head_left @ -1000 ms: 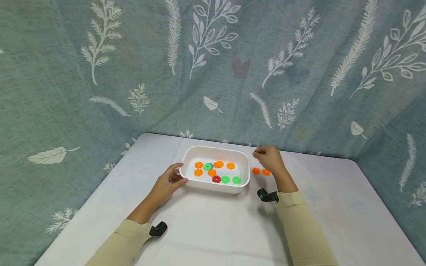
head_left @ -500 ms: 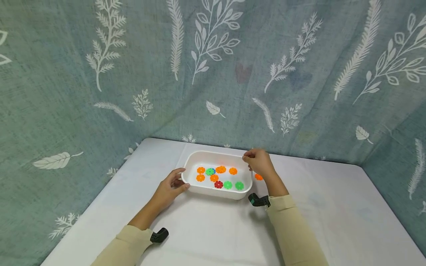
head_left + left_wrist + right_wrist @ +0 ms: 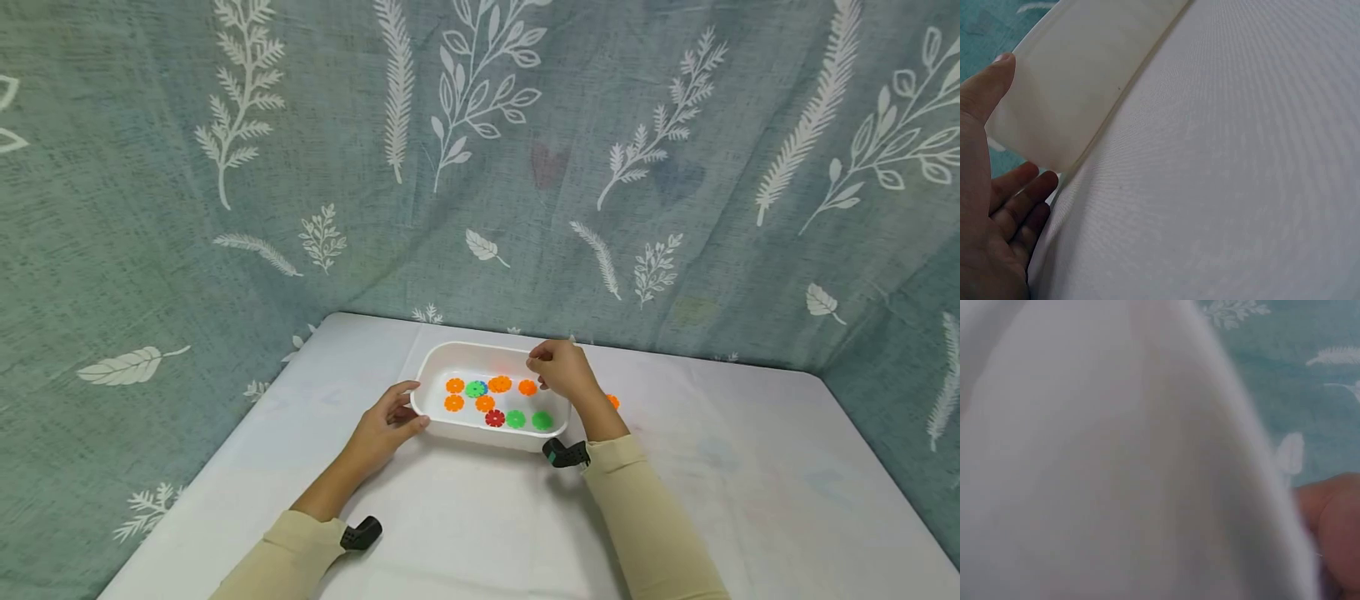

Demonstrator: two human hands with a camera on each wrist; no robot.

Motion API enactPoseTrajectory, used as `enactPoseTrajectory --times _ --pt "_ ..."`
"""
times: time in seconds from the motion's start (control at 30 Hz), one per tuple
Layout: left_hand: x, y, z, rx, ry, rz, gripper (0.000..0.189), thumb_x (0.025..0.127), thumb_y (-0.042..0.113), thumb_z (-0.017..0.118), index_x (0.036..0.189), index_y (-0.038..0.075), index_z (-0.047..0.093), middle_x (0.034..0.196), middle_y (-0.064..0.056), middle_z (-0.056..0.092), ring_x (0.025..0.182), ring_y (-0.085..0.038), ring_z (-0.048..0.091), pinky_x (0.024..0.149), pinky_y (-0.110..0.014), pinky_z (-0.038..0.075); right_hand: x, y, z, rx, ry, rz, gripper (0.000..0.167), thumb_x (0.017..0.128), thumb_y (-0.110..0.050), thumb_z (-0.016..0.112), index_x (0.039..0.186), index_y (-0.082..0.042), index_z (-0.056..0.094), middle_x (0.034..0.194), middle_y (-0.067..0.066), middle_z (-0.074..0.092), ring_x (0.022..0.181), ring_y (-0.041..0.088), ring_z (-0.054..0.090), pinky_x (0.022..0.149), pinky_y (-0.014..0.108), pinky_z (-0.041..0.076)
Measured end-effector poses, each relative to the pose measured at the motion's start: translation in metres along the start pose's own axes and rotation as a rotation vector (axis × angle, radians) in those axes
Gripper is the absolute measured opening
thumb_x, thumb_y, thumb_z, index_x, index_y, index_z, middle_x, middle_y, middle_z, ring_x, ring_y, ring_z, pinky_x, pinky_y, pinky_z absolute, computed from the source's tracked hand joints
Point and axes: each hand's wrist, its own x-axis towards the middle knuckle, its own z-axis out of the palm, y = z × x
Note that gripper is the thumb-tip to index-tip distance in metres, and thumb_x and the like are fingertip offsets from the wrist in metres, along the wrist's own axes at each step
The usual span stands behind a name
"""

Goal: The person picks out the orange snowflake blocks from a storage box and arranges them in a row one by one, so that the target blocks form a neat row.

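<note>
A white plastic tub (image 3: pixel 480 433) stands on the table with several flower-shaped plastic discs lying in it. Orange discs (image 3: pixel 453 403) are the most numerous, along with green discs (image 3: pixel 515 419), a red disc (image 3: pixel 494 418) and a partly covered blue one. My left hand (image 3: pixel 380 429) holds the tub's left end, thumb on the near rim and fingers at the end wall. My right hand (image 3: pixel 564 368) is over the tub's right end, its fingers bent together above an orange disc (image 3: pixel 527 388). Whether anything is between those fingertips cannot be seen.
Right of the tub, an orange disc (image 3: pixel 612 402) lies on the white tablecloth (image 3: pixel 465 525), partly hidden by my right forearm. A green leaf-patterned curtain (image 3: pixel 480 167) hangs behind the table. Black wrist cameras (image 3: pixel 362 533) sit at both cuffs.
My right hand has moved left, from above the loose orange discs to over the tub. The left hand has kept its hold on the tub. The head view has shifted slightly.
</note>
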Motion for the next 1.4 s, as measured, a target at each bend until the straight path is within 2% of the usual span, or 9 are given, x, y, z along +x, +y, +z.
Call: enactPoseTrajectory --times 0.13,0.3,0.63,0.77,0.93,1.03,1.27,1.4 --pt "0.000 0.001 0.000 0.006 0.004 0.003 0.072 0.082 0.049 0.075 0.143 0.026 0.044 0.130 -0.007 0.060 0.102 -0.022 0.059 0.090 -0.046 0.046 0.001 -0.002 0.006 -0.089 0.021 -0.019 0.018 0.094 -0.021 0.066 0.105 -0.007 0.069 0.088 0.006 0.066 0.072 0.026 0.066 0.062 0.032 0.052" --pt "0.000 0.001 -0.001 0.013 0.008 0.004 0.072 0.081 0.052 0.074 0.142 0.029 0.043 0.131 -0.005 0.060 0.102 -0.021 0.059 0.090 -0.045 0.046 0.002 -0.007 0.013 -0.232 0.039 -0.050 0.017 0.092 -0.020 0.067 0.103 -0.008 0.072 0.089 0.005 0.065 0.071 0.018 0.060 0.066 0.034 0.051" --pt "0.001 0.000 -0.001 0.007 0.020 0.010 0.072 0.081 0.051 0.074 0.142 0.028 0.044 0.129 -0.006 0.061 0.101 -0.021 0.059 0.088 -0.045 0.047 0.010 -0.007 0.028 -0.370 0.002 -0.040 0.016 0.093 -0.020 0.065 0.103 -0.008 0.070 0.087 0.004 0.064 0.071 0.019 0.057 0.064 0.034 0.049" --pt "0.000 -0.001 0.000 0.004 0.017 -0.002 0.071 0.081 0.052 0.074 0.141 0.031 0.045 0.130 -0.005 0.060 0.101 -0.021 0.059 0.089 -0.044 0.047 0.011 -0.005 0.034 -0.440 -0.029 -0.020 0.019 0.092 -0.019 0.065 0.106 -0.008 0.070 0.090 0.005 0.064 0.077 0.021 0.057 0.072 0.037 0.050" --pt "0.000 -0.002 0.001 -0.002 0.013 -0.004 0.069 0.082 0.050 0.075 0.141 0.031 0.044 0.130 -0.005 0.060 0.101 -0.021 0.059 0.089 -0.044 0.047 0.011 -0.002 0.038 -0.525 -0.045 -0.017 0.024 0.092 -0.019 0.065 0.112 -0.007 0.069 0.103 0.008 0.066 0.089 0.024 0.059 0.085 0.043 0.049" --pt "0.000 -0.001 0.001 -0.005 0.011 0.001 0.068 0.083 0.046 0.075 0.142 0.030 0.044 0.130 -0.006 0.060 0.100 -0.021 0.059 0.089 -0.044 0.047 0.011 -0.001 0.039 -0.553 -0.053 -0.002 0.026 0.092 -0.019 0.066 0.115 -0.007 0.068 0.109 0.007 0.067 0.094 0.024 0.060 0.089 0.043 0.048" --pt "0.000 0.000 0.001 0.005 0.009 0.005 0.073 0.081 0.053 0.074 0.143 0.027 0.044 0.129 -0.005 0.061 0.100 -0.021 0.059 0.089 -0.044 0.047 0.012 0.000 0.042 -0.623 -0.066 0.016 0.024 0.090 -0.018 0.068 0.111 -0.008 0.069 0.104 0.005 0.067 0.089 0.023 0.057 0.091 0.041 0.047" --pt "0.002 0.000 0.002 -0.006 0.011 0.000 0.072 0.082 0.050 0.075 0.142 0.026 0.045 0.130 -0.005 0.060 0.101 -0.022 0.059 0.089 -0.045 0.047 0.013 -0.001 0.042 -0.688 -0.095 0.015 0.020 0.089 -0.017 0.069 0.106 -0.008 0.069 0.098 0.004 0.065 0.085 0.023 0.055 0.090 0.040 0.048"
